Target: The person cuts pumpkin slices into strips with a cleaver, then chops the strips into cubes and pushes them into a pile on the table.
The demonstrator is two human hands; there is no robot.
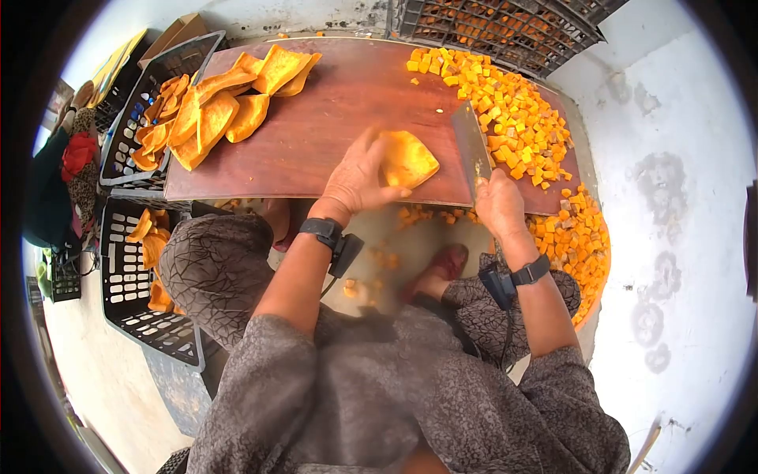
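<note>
On the reddish-brown board (339,118) lies an orange pumpkin-like piece (408,159) near the front edge. My left hand (362,175) is on its left side, with the fingers partly blurred and the thumb at its lower edge. The handle of a wide cleaver (472,142) is in my right hand (499,204), its blade upright between the piece and a heap of small orange cubes (517,110). Large curved orange slices (217,110) are piled on the board's left end.
Black crates (130,296) with orange slices stand at the left. An orange-rimmed basin (602,261) of cubes is at the right, beside a white wall (671,182). Stacked black crates (505,28) stand behind the board. Loose cubes lie on the floor between my legs.
</note>
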